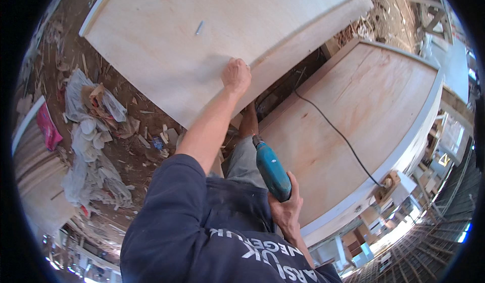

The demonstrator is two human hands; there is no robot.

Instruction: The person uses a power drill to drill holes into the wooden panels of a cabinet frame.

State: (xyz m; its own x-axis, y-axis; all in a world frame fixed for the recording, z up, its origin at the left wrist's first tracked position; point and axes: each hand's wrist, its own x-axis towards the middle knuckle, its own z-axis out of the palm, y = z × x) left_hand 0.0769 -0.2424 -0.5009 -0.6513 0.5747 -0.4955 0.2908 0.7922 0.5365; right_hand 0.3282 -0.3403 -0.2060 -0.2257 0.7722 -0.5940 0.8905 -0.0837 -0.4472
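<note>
Your blue-green drill point(273, 169) is in your right hand point(287, 207), close to your body, and its nose points up and away toward your left hand point(236, 76). Your right hand is wrapped around the back part of the drill. Your left hand is farther out, well apart from the drill, with its fingers curled up into a fist. You can't tell if something small is inside that fist, or if it touches the wood under it. There is one drill, and there are two big pale wood panels: the first panel point(151, 45) spreads under and past your left hand, and the second panel point(353, 96) lies to the right of both hands. One black cord point(324, 114) runs over the second panel, to the right of the drill. One thin gray stick point(199, 27) lies on the first panel, just past your left hand. Well to the left of your hands, crumpled clear plastic point(91, 141) lies on the ground with a torn brown scrap point(96, 98) in its folds. Beyond that is one pink packet point(49, 126), but its inside is hidden.
</note>
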